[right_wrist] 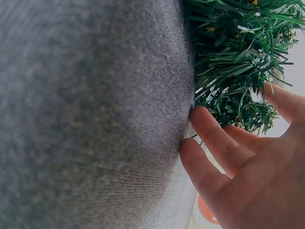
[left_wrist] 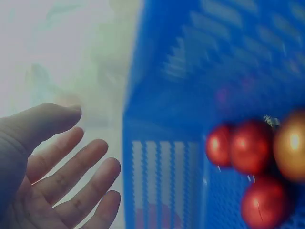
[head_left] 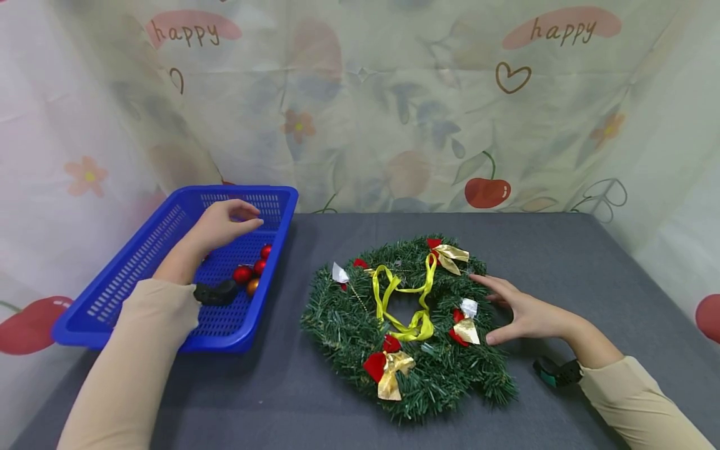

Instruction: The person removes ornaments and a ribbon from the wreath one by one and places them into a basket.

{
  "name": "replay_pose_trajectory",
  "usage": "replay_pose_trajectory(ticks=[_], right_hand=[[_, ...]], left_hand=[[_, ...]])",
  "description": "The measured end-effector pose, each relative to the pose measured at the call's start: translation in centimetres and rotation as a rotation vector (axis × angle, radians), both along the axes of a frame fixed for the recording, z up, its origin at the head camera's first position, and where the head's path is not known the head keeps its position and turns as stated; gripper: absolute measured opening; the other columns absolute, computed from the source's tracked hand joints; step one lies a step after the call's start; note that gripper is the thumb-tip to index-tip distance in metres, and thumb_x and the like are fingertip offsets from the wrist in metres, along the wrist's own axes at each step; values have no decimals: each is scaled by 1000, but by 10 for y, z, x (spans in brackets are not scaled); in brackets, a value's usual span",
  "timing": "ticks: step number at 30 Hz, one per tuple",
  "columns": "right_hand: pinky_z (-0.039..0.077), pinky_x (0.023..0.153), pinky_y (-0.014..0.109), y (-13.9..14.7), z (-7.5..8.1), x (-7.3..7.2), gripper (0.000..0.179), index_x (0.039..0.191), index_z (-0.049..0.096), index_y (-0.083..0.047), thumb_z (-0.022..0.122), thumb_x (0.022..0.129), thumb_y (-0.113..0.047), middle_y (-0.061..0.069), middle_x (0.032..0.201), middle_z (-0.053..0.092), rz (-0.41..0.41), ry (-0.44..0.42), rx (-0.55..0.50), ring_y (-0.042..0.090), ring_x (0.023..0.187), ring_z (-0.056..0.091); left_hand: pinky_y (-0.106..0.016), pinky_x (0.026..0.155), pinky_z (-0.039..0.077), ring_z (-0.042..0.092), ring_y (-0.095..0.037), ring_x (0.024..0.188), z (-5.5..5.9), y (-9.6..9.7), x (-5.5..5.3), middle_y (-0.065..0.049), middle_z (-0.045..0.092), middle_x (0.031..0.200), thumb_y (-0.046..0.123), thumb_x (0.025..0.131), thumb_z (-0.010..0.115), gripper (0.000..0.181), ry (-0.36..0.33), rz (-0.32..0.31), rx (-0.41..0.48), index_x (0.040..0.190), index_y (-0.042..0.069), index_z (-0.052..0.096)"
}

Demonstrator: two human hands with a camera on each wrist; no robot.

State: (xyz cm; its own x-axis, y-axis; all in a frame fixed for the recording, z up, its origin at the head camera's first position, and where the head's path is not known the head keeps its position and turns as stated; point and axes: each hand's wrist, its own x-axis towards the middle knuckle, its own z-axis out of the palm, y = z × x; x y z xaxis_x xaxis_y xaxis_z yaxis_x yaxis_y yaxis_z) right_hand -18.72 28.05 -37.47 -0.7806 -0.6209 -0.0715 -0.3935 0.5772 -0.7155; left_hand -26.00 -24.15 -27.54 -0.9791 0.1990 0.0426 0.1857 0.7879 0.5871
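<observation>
My left hand (head_left: 225, 222) hovers over the blue plastic basket (head_left: 289, 234), fingers loosely bent with nothing in them. Several red ornament balls (left_wrist: 251, 147) and an orange-gold ball (left_wrist: 291, 147) lie in the basket, apart from that hand. A green wreath (head_left: 337, 325) lies flat on the table, decorated with gold bows (head_left: 390, 375), red pieces and silver bits. Loops of yellow ribbon (head_left: 388, 294) lie around its centre hole. At the wreath's right edge is my right hand (head_left: 534, 315), thumb and fingers spread; in the right wrist view its fingertips are beside the green needles.
A dark grey table (head_left: 540, 250) carries the basket at the left and the wreath in the middle. Patterned curtains (head_left: 365, 125) hang behind and along both sides. Each wrist wears a black strap (head_left: 216, 292).
</observation>
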Motion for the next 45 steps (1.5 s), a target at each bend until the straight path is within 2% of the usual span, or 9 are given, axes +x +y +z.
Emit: replay_pose_trajectory(ticks=[4, 9, 15, 23, 28, 34, 40, 45], right_hand=[[32, 96, 68, 1, -1, 0, 98, 151, 9, -9, 74, 79, -21, 31, 148, 5, -5, -5, 1, 57, 125, 33], [31, 97, 67, 2, -2, -1, 98, 151, 8, -10, 74, 79, -22, 31, 149, 5, -14, -8, 8, 56, 126, 34], [31, 97, 67, 2, -2, -1, 98, 151, 9, -10, 74, 79, -23, 31, 148, 6, -16, -4, 14, 56, 125, 34], [31, 96, 68, 1, -2, 0, 98, 151, 9, -10, 74, 79, -22, 31, 148, 6, -18, 0, 13, 56, 125, 34], [32, 96, 68, 1, -1, 1, 98, 151, 9, -9, 75, 78, -22, 31, 148, 6, -15, 4, 9, 57, 125, 34], [32, 96, 68, 1, -1, 1, 98, 150, 9, -9, 75, 78, -21, 31, 149, 6, -13, 4, 6, 56, 125, 34], [32, 95, 68, 0, 0, 1, 97, 150, 9, -8, 74, 79, -21, 32, 148, 6, -3, 4, 3, 57, 125, 34], [32, 96, 68, 0, -1, 1, 98, 150, 9, -9, 74, 79, -21, 31, 148, 6, -5, 7, -1, 57, 125, 34]], left_hand=[[-50, 94, 46, 58, -37, 110, 8, 18, 6, -22, 59, 120, 26, 93, 56, 38, 29, -32, 30, 121, 0, 56], [-47, 91, 49, 61, -35, 106, 13, 39, 13, -19, 61, 118, 25, 92, 58, 35, 47, -83, 45, 119, 3, 58], [-42, 85, 51, 63, -30, 104, 19, 66, 22, -15, 62, 118, 25, 92, 59, 30, 34, -161, 70, 117, 7, 60], [-40, 87, 52, 66, -23, 100, 20, 101, 33, -9, 65, 113, 22, 90, 61, 24, 20, -284, 89, 112, 11, 62], [-37, 89, 51, 66, -21, 98, 18, 119, 38, -8, 65, 111, 22, 90, 61, 24, -2, -352, 93, 112, 11, 62], [-35, 90, 51, 65, -20, 100, 12, 141, 40, -7, 64, 111, 23, 91, 60, 26, -36, -431, 71, 114, 11, 61], [-32, 89, 51, 65, -19, 100, 2, 162, 36, -6, 64, 112, 24, 90, 62, 28, -43, -485, 30, 115, 11, 62], [-30, 87, 51, 63, -18, 99, -9, 173, 31, -5, 65, 111, 25, 90, 62, 30, -55, -506, 11, 116, 11, 62]])
